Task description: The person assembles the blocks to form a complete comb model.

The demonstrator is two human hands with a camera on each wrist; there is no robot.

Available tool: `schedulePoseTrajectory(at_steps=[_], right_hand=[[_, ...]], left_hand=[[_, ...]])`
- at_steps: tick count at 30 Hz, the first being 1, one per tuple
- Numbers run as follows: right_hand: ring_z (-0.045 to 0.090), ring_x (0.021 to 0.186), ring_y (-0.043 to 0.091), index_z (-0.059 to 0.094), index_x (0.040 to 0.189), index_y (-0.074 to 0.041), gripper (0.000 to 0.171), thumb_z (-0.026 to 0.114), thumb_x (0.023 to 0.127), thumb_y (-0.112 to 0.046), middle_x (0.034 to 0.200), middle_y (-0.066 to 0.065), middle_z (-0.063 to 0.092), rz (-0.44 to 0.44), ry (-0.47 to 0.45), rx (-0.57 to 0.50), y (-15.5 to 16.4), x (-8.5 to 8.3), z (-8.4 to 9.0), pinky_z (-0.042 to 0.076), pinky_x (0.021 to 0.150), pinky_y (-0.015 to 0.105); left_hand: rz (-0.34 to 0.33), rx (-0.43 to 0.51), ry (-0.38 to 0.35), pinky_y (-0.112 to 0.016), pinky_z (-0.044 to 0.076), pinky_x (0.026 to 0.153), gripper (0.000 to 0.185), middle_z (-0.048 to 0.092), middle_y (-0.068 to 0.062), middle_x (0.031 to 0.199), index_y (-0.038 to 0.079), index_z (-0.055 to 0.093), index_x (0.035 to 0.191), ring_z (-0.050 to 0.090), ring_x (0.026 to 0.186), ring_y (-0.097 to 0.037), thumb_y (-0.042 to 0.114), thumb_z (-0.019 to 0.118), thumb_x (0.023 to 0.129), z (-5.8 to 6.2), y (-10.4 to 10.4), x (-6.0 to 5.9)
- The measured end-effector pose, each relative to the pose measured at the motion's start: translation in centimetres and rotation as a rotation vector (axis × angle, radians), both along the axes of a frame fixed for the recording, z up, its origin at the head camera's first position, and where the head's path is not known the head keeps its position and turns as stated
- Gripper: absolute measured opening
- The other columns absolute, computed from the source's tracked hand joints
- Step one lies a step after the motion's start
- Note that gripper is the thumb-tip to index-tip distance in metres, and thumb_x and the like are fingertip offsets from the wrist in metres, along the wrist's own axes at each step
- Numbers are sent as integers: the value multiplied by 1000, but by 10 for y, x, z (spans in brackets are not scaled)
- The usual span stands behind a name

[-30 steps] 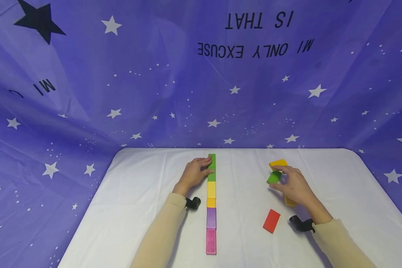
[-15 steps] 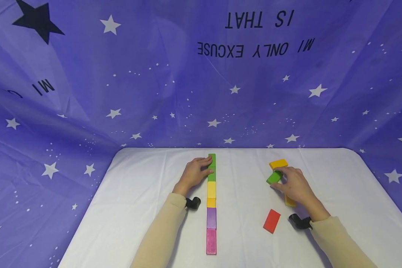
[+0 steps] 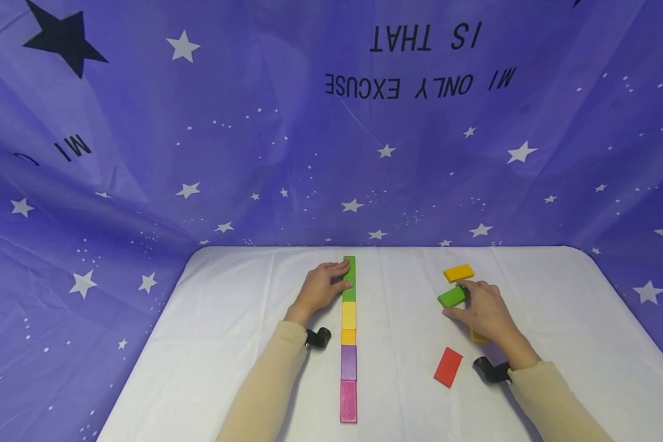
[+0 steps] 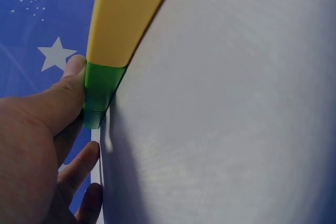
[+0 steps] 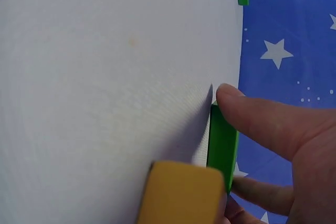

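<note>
**Green block comes off the table in the right hand**

The right hand (image 3: 483,310) pinches a loose green block (image 3: 453,296) between thumb and fingers, tilted and apparently just clear of the white tablecloth (image 3: 243,307). A second ago that block sat a little farther back, close against the orange block (image 3: 458,272); now a clear gap shows between the two, and the hand has drawn slightly toward the person. The grip looks settled, so the block seems picked and ready to travel.

The left hand (image 3: 321,287) has not shifted: its fingers rest against the left side of the far green block (image 3: 350,277) at the far end of the row of blocks (image 3: 348,337), thumb curled against its edge in the left wrist view, steadying it rather than lifting it. The row runs green, yellow, orange, purple, pink toward the person (all end to end, unchanged).

Another yellow block (image 3: 477,336) lies mostly hidden beneath the right hand, and a red block (image 3: 448,366) lies near the right wrist, untouched.
</note>
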State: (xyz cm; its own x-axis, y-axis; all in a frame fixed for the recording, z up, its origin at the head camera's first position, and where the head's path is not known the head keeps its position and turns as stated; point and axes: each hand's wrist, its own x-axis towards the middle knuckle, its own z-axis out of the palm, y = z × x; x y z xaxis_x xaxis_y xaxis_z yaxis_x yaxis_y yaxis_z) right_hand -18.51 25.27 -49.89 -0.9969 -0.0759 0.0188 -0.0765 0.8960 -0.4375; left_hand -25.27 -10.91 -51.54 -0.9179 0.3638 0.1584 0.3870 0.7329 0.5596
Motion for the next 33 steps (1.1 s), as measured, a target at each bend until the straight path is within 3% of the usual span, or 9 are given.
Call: schedulePoseTrajectory(at_steps=[7, 20, 26, 33], right_hand=[[41, 104, 45, 47, 127, 8, 76, 76, 73, -39, 117, 33, 49, -26, -10, -23, -3, 1, 1, 41, 87, 58], [41, 107, 44, 48, 125, 10, 81, 77, 71, -44, 120, 31, 51, -19, 55, -78, -15, 2, 8, 40, 89, 58], [43, 106, 42, 51, 125, 8, 79, 79, 70, -41, 118, 27, 56, -11, 110, -114, -25, -2, 10, 40, 88, 53], [42, 110, 41, 53, 122, 7, 76, 78, 70, -42, 118, 25, 57, -9, 113, -128, -36, -8, 10, 39, 91, 53]], left_hand=[[-11, -5, 49, -43, 31, 106, 49, 48, 6, 137, 11, 57, 127, 44, 125, -27, 33, 67, 84, -1, 1, 1], [-7, -18, 23, -38, 29, 108, 50, 46, 12, 138, 15, 56, 129, 42, 127, -23, 38, 66, 85, -2, 0, -1], [-13, -19, 33, -39, 30, 108, 50, 47, 9, 137, 15, 56, 129, 43, 127, -23, 37, 66, 85, -2, 1, -1], [-14, -31, 33, -40, 30, 108, 50, 47, 9, 138, 14, 55, 129, 43, 127, -24, 37, 65, 85, -1, 1, -1]])
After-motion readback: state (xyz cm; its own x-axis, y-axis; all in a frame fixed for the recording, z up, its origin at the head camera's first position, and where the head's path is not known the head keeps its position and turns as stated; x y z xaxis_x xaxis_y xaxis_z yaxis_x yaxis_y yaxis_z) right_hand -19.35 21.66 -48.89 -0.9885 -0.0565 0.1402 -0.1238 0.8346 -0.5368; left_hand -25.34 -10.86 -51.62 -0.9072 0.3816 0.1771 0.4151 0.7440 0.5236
